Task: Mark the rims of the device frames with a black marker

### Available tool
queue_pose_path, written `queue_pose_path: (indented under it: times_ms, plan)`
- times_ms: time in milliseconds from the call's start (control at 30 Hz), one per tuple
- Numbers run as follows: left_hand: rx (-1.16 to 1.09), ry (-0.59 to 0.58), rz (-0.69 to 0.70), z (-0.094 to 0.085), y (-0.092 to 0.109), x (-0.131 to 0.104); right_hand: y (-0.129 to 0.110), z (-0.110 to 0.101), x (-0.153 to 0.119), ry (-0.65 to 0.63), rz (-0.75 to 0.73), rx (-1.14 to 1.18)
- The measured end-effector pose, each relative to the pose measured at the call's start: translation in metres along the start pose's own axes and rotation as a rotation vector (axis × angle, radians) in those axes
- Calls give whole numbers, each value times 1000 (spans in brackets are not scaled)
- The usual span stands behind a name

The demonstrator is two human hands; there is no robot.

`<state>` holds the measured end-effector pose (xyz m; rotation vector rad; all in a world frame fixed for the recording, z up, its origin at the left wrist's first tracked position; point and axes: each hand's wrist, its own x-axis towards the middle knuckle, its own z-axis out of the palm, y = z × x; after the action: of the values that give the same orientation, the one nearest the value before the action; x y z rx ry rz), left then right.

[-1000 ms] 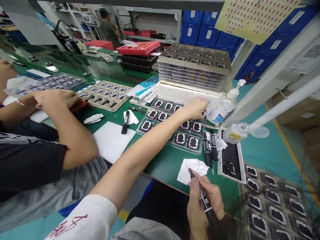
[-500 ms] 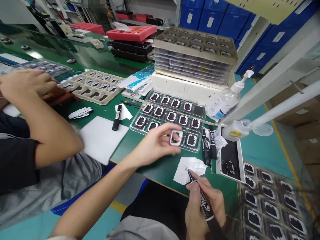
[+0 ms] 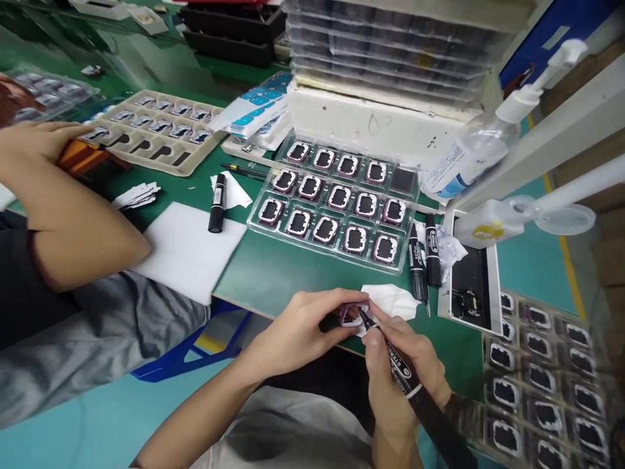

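Between thumb and fingers, my left hand (image 3: 307,332) grips a small purple-and-white frame (image 3: 347,315), shaped like a rounded square, at the table's front edge. My right hand (image 3: 403,365) is closed round a black marker pen (image 3: 401,371). Its dark tip meets the frame's inner side; whether it touches cannot be made out. Partly behind the hands lies a crumpled white tissue (image 3: 390,301). Past them, a clear plastic tray (image 3: 312,249) carries rows of similar frames with dark centres.
Two markers (image 3: 416,264) lie beside a black-bottomed box (image 3: 493,286). Pump bottles (image 3: 452,163) stand at the right. Another tray of frames (image 3: 541,391) sits lower right. A white foam sheet (image 3: 188,251) and a co-worker's arm (image 3: 83,202) are at the left. Stacked trays (image 3: 390,52) rise behind.
My left hand has brought the frame from above the tray down to the marker tip in my right hand. The tip has left the tissue. The view has tilted downward.
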<state>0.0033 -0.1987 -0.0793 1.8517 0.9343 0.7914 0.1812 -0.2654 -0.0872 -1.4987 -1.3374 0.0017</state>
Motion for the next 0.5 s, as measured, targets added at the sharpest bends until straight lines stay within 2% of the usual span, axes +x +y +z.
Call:
queue_pose_path:
  times_ms: [133, 500]
  plan:
    - [37, 22, 37, 3, 1, -2, 3, -1, -4, -1, -18, 13]
    - [84, 59, 109, 6, -2, -2, -4, 5, 5, 17, -42, 11]
